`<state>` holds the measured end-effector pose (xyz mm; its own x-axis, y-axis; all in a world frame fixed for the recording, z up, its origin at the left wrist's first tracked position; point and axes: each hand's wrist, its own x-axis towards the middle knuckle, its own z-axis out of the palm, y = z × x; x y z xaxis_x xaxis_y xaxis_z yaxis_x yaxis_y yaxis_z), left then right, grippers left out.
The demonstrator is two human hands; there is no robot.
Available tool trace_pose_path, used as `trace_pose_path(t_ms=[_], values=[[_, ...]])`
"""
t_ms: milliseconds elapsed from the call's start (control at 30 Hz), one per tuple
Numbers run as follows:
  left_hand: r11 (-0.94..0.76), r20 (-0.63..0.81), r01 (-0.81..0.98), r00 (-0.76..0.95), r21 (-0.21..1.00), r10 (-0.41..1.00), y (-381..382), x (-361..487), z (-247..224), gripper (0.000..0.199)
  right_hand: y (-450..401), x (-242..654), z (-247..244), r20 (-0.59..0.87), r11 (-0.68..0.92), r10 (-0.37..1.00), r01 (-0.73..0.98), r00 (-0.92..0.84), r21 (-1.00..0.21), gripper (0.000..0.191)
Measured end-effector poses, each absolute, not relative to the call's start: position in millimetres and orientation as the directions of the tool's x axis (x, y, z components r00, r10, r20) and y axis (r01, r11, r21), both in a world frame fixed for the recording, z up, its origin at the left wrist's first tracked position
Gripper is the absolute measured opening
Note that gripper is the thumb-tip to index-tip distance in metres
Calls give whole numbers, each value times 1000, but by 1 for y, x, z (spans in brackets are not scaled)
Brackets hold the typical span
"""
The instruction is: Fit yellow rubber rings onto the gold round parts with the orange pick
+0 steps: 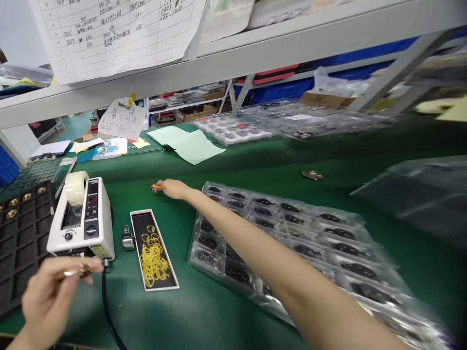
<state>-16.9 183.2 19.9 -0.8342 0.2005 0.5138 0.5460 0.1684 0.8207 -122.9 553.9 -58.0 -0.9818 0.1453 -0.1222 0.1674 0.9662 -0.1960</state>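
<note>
So my left hand (47,296) is down by the near edge of the green bench (204,316), pinching a tiny gold-coloured metal piece (84,268) between thumb and fingers, and it looks like a hard, light little part that'd be slippery and easy to drop, so edge-on with the fingertips seems the best hold. My right hand (175,189) is stretched way out over a clear plastic blister tray (277,248) of black parts, right at a small orange-tipped item (157,187), though I can't tell if it's actually gripping. Around them are a white tape dispenser (82,218), a black card of yellow rings (153,253), and a black tray (22,248) of gold pieces at the left edge.
</note>
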Motion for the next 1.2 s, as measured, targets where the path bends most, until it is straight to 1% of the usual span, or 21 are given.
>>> trace_pose_path(t_ms=[33, 100, 167, 200, 267, 433, 533, 600, 667, 733, 800, 833, 867, 900, 933, 967, 1033, 1200], values=[[125, 414, 456, -872, 881, 260, 186, -8, 12, 14, 554, -126, -61, -137, 968, 143, 167, -980, -189, 32], [86, 175, 219, -918, 972, 355, 192, 0, 0, 21, 555, -129, -65, -159, 968, 151, 179, -976, -174, 32], [90, -40, -2, -907, 996, 419, 196, -1, -9, 30, 556, -131, -65, -173, 967, 170, 198, -970, -161, 33], [93, -111, -78, -890, 993, 442, 199, -4, -13, 33, 556, -132, -65, -178, 966, 179, 207, -968, -156, 33], [85, -184, -164, -855, 983, 484, 205, -9, -19, 37, 555, -134, -63, -190, 964, 190, 220, -963, -148, 32], [63, -250, -275, -728, 959, 639, 230, -17, -30, 40, 545, -135, -57, -216, 955, 211, 248, -953, -162, 31], [27, -282, -355, -692, 935, 665, 249, -24, -32, 46, 537, -127, -49, -201, 939, 226, 268, -953, -215, 31], [-12, -293, -402, -689, 916, 663, 259, -30, -34, 44, 531, -115, -40, -141, 924, 233, 265, -962, -276, 29], [-49, -317, -454, -690, 889, 650, 265, -37, -37, 33, 521, -96, -30, -41, 905, 233, 232, -972, -357, 27], [-84, -343, -496, -702, 864, 624, 269, -43, -40, 24, 506, -69, -22, 66, 879, 225, 173, -972, -445, 39], [-117, -346, -508, -719, 853, 602, 272, -46, -44, 27, 487, -38, -19, 144, 836, 219, 109, -965, -537, 55], [-131, -337, -503, -728, 854, 597, 274, -47, -45, 30, 476, -22, -19, 178, 799, 210, 64, -961, -598, 60], [-144, -321, -492, -735, 859, 598, 275, -48, -46, 33, 466, -7, -21, 239, 664, 229, -28, -944, -747, 61], [-160, -297, -475, -742, 865, 600, 276, -48, -47, 35, 457, 6, -25, 264, 522, 238, -106, -935, -846, 61], [-175, -270, -456, -750, 873, 604, 276, -47, -48, 36, 449, 17, -29, 265, 396, 236, -156, -935, -905, 60], [-191, -242, -436, -756, 880, 609, 277, -47, -49, 36, 442, 26, -34, 260, 296, 228, -188, -938, -937, 58], [-220, -191, -403, -759, 888, 622, 277, -46, -51, 34, 432, 37, -43, 228, 184, 212, -191, -950, -964, 53], [-287, -116, -387, -747, 876, 654, 274, -44, -55, 25, 425, 43, -61, 126, 42, 264, -120, -956, -992, 39]])
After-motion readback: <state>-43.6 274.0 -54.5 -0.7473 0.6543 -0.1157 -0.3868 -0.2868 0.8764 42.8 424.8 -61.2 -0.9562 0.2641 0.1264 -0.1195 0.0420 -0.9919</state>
